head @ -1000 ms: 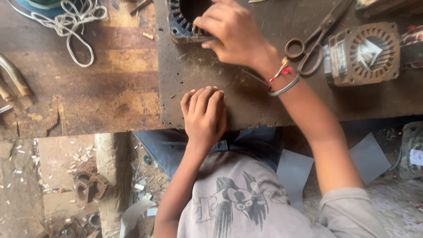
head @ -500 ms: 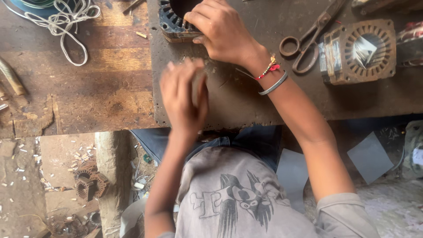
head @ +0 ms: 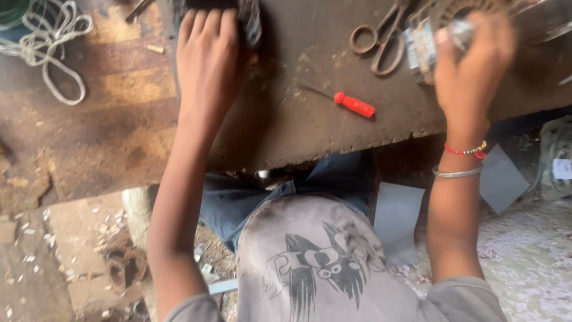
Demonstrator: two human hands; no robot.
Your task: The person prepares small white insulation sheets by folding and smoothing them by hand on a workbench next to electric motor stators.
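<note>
On a rusty metal bench plate [head: 310,119], the left hand [head: 208,59], fingers together, steadies a motor stator [head: 250,18] left of the red-handled screwdriver [head: 354,105], while the blurred right hand [head: 471,65] grasps another stator [head: 426,42] beside scissors [head: 381,39], apparently repositioning, needing firm grip.

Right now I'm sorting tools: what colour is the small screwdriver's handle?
Red, seen in the head view: the screwdriver lies on the dark benchtop.

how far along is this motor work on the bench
Done: nothing on the bench looks finished. In hand: the left hand lies over a dark round part at the far edge. The right hand, blurred, is on the square metal motor part, and its grip is unclear. Left: the red-handled screwdriver and the scissors lie untouched between the hands, so tool work looks not yet begun.
</note>
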